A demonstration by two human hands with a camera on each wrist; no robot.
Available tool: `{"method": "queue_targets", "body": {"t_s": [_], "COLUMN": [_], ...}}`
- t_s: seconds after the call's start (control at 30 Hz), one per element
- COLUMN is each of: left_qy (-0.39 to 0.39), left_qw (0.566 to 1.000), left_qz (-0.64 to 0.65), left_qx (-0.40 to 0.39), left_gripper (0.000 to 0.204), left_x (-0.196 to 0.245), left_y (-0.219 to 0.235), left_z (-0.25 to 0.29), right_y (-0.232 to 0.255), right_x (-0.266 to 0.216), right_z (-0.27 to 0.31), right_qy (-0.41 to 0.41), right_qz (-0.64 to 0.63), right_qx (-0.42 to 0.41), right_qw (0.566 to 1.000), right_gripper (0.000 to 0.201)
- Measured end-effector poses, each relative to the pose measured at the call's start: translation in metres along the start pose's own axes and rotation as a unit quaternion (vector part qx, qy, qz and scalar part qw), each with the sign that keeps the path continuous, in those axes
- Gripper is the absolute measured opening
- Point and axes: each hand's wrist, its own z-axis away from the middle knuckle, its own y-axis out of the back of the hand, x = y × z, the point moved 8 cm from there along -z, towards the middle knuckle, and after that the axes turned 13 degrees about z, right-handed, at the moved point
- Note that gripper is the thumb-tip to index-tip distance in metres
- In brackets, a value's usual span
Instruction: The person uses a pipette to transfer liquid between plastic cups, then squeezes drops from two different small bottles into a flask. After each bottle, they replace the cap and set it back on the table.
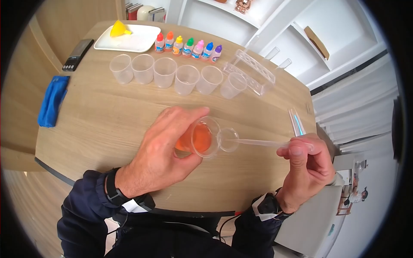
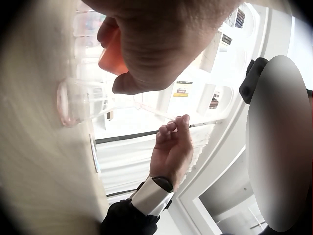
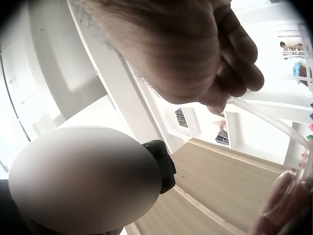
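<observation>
Pinching right fingers (image 1: pixel 316 142), apparently round pipette (image 1: pixel 260 142)

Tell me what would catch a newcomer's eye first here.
Probably the orange liquid in the cup that the left hand holds over the table. Next might come the row of bright-capped bottles behind the clear cups, and the yellow funnel on the white tray at the far left.

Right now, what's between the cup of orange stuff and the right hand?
The head view shows the clear flask nearest the cup, then the dropper pinched in the right hand.
</observation>
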Motion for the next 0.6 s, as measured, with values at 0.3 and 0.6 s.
{"method": "queue_targets", "body": {"t_s": [0.3,0.6], "left_qy": [0.011,-0.026], "left_qw": [1.000,0.999], "left_qz": [-0.008,-0.026], "left_qx": [0.000,-0.006], "left_gripper": [0.079,0.079], "left_x": [0.000,0.003], "left_y": [-0.002,-0.003], "left_z": [0.002,0.002], "right_y": [0.008,-0.004], "right_x": [0.004,-0.004], "right_z": [-0.002,0.006], "right_qy": [-0.022,-0.002], "right_qz": [-0.024,-0.060], "right_qx": [0.038,0.057], "right_qw": [0.999,0.997], "right_gripper": [0.018,0.018]}}
